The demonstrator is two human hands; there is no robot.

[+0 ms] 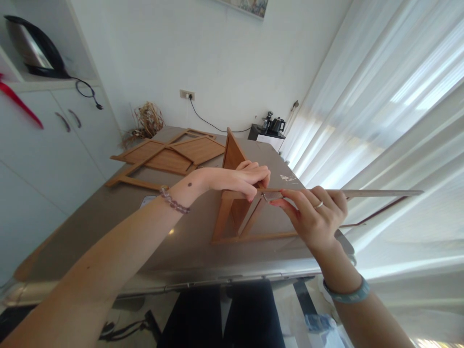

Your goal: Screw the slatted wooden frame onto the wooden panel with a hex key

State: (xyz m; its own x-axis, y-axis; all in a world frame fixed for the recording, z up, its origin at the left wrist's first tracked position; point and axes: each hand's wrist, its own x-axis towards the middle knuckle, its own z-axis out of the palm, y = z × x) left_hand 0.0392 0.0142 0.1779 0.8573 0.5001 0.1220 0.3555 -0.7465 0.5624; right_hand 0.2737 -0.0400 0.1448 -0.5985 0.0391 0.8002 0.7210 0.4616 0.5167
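My left hand [250, 176] is closed around the corner where the wooden frame [227, 212] meets an upright wooden panel [234, 152]. Close beside it, my right hand [313, 212] pinches a small thin metal hex key [265, 197] between thumb and fingertips. The key's end meets the frame's rail near the left fingers; whether it sits in a screw is too small to tell. The frame's long rail [380, 193] stretches out to the right past the right hand and beyond the table edge.
More wooden frame and panel parts [159, 154] lie on the left of the grey table [174, 253]. Dried plants [148, 118] stand behind them. A small stand with a black coffee maker [277, 125] is at the back, a white curtain [366, 130] at right, and a kettle [34, 48] on the left shelf.
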